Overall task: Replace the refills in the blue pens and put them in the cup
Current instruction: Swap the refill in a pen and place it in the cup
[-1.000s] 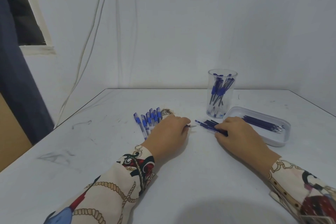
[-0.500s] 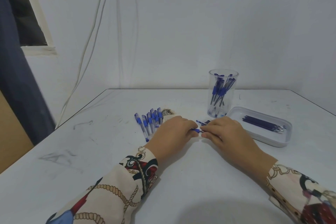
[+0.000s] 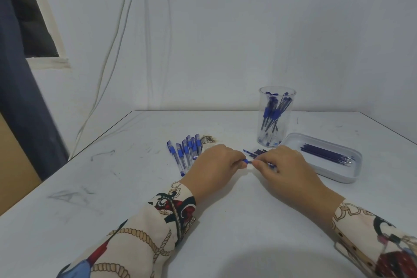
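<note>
My left hand (image 3: 214,166) and my right hand (image 3: 284,168) meet fingertip to fingertip low over the white table. Both pinch one blue pen (image 3: 246,161), of which only a short blue piece shows between the fingers. Left of my left hand, several blue pens (image 3: 186,153) lie in a row. Loose dark refills (image 3: 256,152) lie on the table just behind my fingers. A clear cup (image 3: 276,117) with several blue pens stands behind my right hand. A white tray (image 3: 334,175) holding dark refills (image 3: 326,154) sits to the right.
The table (image 3: 135,187) ends at a left edge and a far edge against a white wall. Cables (image 3: 112,56) hang down the wall at the back left. A dark burn mark (image 3: 208,139) lies beside the pen row.
My right hand left the loose refills and moved left to meet my left hand. Both hands now hold the same pen, fingertips together.
</note>
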A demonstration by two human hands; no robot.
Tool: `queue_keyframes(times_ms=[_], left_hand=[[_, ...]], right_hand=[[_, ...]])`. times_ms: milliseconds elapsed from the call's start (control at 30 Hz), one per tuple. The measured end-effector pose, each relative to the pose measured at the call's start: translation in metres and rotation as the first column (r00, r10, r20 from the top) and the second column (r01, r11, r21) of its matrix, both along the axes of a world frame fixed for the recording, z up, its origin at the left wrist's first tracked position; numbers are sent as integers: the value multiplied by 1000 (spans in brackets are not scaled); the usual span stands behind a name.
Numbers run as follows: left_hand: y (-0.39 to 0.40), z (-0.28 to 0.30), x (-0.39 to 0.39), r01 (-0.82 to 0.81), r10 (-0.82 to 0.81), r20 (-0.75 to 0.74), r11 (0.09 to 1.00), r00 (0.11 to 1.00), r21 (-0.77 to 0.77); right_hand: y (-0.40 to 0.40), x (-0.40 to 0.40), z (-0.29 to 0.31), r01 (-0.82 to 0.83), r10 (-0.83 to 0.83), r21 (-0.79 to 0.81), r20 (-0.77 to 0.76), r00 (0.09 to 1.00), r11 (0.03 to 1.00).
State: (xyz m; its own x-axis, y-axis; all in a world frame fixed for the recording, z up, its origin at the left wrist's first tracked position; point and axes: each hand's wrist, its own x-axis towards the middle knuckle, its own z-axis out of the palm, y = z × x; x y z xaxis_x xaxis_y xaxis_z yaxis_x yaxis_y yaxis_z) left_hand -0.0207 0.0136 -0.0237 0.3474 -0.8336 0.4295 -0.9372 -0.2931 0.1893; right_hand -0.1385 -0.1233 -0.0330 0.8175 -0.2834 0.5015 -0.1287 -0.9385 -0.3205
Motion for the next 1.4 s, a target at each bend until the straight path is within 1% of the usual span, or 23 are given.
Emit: queue_keyframes(times_ms=[100, 167, 267, 333, 400, 500, 600, 700, 800, 900, 967, 1100, 1400], left_hand=[[1, 0, 1, -2, 2, -15, 1000, 1000, -22], [1, 0, 1, 0, 0, -20, 999, 1000, -37], [1, 0, 0, -1, -1, -39, 999, 999, -41], [1, 0, -1, -5, 4, -21, 1000, 1000, -30], [1, -1, -1, -9, 9, -3, 1000, 1000, -20], [1, 0, -1, -11, 10, -32, 1000, 999, -26], [1, 0, -1, -11, 10, -41, 1000, 999, -22], [1, 0, -1, -14, 13, -36, 1000, 999, -14], [1, 0, -1, -19, 18, -46, 1000, 999, -18], [1, 0, -2, -22, 22, -42, 1000, 999, -15], [2, 0, -2, -22, 21, -40, 1000, 999, -18], [0, 0, -2, -29, 28, -34, 999, 999, -20], [0, 0, -1, -27, 25, -74, 999, 997, -30]], right_hand=[[-1, 2, -2, -6, 9, 64, -39, 999, 998], [0, 2, -3, -13, 17, 99, -34, 999, 995], [-2, 4, -2, -14, 18, 74, -60, 998, 997], [-3, 5, -1, -14, 18, 68, -58, 998, 998], [-3, 5, 0, -25, 32, 119, -58, 998, 993], [-3, 4, -2, -12, 25, 158, -83, 996, 987], [-7, 5, -3, -10, 22, 201, -56, 998, 980], [-4, 4, -2, -43, 56, 338, -28, 998, 940], [-4, 3, -2, -48, 50, 429, 7, 999, 902], [-4, 2, 0, -87, 64, 553, 61, 996, 828], [-3, 2, 1, -98, 74, 614, 65, 995, 783], [-4, 3, 1, -75, 43, 604, 67, 997, 793], [-6, 4, 3, -97, 53, 642, 87, 995, 760]])
